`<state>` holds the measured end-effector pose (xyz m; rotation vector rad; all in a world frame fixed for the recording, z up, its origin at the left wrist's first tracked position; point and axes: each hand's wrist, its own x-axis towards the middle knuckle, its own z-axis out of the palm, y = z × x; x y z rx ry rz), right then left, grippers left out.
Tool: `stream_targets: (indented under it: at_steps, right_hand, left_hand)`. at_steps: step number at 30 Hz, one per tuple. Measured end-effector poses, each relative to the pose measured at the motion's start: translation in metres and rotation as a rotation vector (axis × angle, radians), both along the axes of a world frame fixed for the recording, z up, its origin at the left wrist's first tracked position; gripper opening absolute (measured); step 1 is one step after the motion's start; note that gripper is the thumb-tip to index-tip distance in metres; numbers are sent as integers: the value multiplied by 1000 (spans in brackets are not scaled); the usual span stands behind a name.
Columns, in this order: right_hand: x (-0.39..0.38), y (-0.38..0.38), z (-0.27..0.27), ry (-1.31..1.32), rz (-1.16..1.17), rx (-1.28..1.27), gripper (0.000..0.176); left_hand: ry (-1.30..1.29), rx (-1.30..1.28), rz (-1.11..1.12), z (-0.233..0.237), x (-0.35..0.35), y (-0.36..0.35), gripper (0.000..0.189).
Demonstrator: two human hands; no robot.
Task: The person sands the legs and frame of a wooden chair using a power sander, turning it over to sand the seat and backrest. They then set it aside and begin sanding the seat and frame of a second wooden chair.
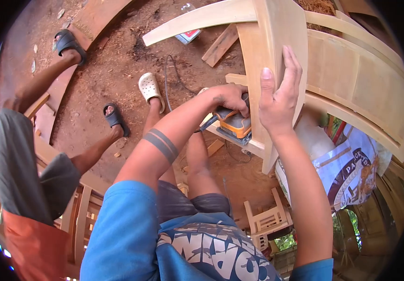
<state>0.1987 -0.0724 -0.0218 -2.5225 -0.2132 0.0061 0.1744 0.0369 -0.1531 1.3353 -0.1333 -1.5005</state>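
My left hand is closed around the top of an orange and black power sander. The sander stands on edge close against the inner side of a pale wooden chair frame; its exact contact with the wood is hidden. My right hand lies with fingers stretched out along a broad upright board of that frame, thumb apart. Beyond the upright, a curved wooden arm reaches left, and a wide panelled section extends right.
Another person stands at the left, with dark sandals and grey shorts. A cable runs over the dirt floor. Wood offcuts, a printed sack and a small wooden piece of furniture are nearby.
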Motion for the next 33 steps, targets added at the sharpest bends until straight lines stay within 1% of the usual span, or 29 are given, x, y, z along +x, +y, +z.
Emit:
stream_targets:
  at_steps: [2, 6, 7, 8, 10, 13, 14, 16, 17, 18, 19, 20, 21, 23, 24, 26, 28, 30, 32, 33]
  right_hand:
    - [-1, -1, 0, 6, 1, -4, 58]
    - [1, -2, 1, 12, 21, -17, 59]
    - [1, -2, 1, 10, 25, -24, 59]
    - [1, -2, 1, 12, 23, -21, 59]
    - [1, -1, 2, 14, 18, -13, 59]
    - [2, -1, 2, 13, 19, -11, 59]
    - [2, -1, 2, 28, 13, -17, 59]
    - [1, -1, 3, 46, 1, -8, 59]
    - [1, -1, 5, 70, -11, -11, 60]
    - [2, 0, 6, 77, -19, 3, 60]
    - [3, 1, 7, 88, -24, 9, 60]
    - [3, 2, 8, 93, -25, 19, 60]
    - [3, 4, 10, 96, -32, 27, 60]
    - [1, 3, 11, 109, -31, 34, 60]
    - [1, 3, 11, 117, -29, 31, 61]
    - [1, 5, 15, 157, -62, 22, 61]
    - [1, 8, 17, 154, -59, 29, 60]
    - [3, 7, 17, 147, -56, 29, 59]
    - [-2, 4, 14, 153, -64, 28, 58]
    - [-1, 4, 15, 160, -71, 38, 59]
  left_hand:
    - [-48, 70, -60, -7, 2, -11, 81]
    - [-233, 219, -83, 1, -1, 6, 70]
    - [-187, 276, -97, -3, -2, 12, 72]
    - [-239, 295, -95, -28, -16, 16, 74]
    - [-210, 368, -118, -39, -23, 34, 75]
    - [-272, 383, -139, -44, -32, 57, 74]
    - [-286, 369, -146, -44, -33, 58, 72]
    - [-324, 360, -165, -22, -28, 57, 70]
    - [-383, 292, -130, -30, -37, 48, 69]
    - [-341, 271, -80, -11, -30, 42, 72]
    - [-325, 249, -85, 0, -24, 33, 76]
    - [-327, 241, -11, 3, -28, 23, 80]
    - [-342, 218, -4, 7, -27, 18, 82]
    - [-357, 221, -5, 15, -23, 19, 79]
    - [-295, 226, 17, 5, -26, 23, 79]
    - [-290, 349, -68, -8, -27, 46, 77]
    - [-200, 403, -76, -44, -43, 68, 77]
    - [-208, 423, -151, -62, -51, 81, 85]
    - [-213, 417, -157, -48, -49, 76, 92]
    - [-226, 401, -153, -38, -47, 68, 92]
